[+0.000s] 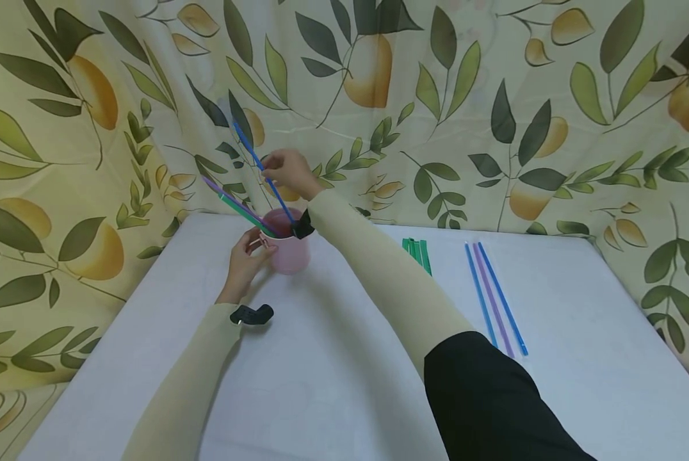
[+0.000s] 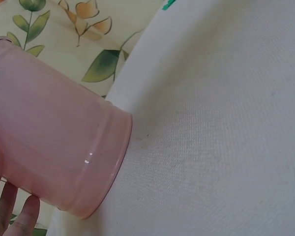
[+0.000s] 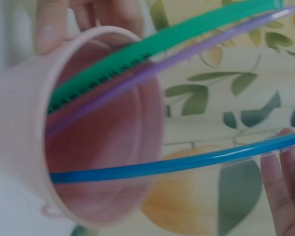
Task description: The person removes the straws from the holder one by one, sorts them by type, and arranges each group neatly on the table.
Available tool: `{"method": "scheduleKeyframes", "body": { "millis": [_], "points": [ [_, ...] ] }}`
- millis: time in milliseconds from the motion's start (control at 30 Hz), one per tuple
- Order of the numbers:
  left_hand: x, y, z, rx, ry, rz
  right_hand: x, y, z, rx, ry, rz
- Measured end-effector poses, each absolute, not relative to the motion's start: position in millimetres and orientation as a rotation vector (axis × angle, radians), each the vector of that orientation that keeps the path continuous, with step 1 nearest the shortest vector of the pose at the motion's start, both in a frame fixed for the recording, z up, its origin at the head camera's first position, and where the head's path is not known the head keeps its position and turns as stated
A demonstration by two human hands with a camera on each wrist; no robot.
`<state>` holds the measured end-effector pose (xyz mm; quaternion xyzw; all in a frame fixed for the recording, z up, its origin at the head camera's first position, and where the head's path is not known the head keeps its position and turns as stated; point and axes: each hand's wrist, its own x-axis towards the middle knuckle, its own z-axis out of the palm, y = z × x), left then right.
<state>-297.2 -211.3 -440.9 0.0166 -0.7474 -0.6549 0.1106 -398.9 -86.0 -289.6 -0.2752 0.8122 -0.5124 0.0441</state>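
A small pink bucket stands upright on the white table, with a looped ear on its side. My left hand holds it at its left side near the rim, and some of those fingers show in the left wrist view. Above the bucket, my right hand pinches a long thin blue plastic stick, whose lower end is inside the bucket. A green stick with dark marks and a purple stick lean out over the rim on the left.
Several short green strips lie beyond my right forearm. Farther right, two blue sticks lie with a purple stick between them, their near ends by my right sleeve. A fruit-patterned curtain hangs behind the table.
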Motion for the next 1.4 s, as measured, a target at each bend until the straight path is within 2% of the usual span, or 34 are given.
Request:
{"method": "scheduleKeyframes", "body": {
  "millis": [300,667,967,1167,1400],
  "points": [
    [-287,-208,-425,0.065,-2.221,-1.948,-402,-77,-254,-0.779,2.515,-1.609],
    [-299,-213,-444,0.080,-2.210,-1.893,-386,-56,-216,-0.780,2.311,-1.796],
    [-292,-208,-433,0.052,-2.185,-1.946,-369,-14,-235,-0.812,2.177,-1.836],
    [-283,-203,-421,0.048,-2.207,-1.942,-353,17,-250,-0.717,2.184,-1.757],
    [-290,-206,-431,0.066,-2.202,-1.941,-333,49,-268,-0.602,2.253,-1.661]
  ]
}}
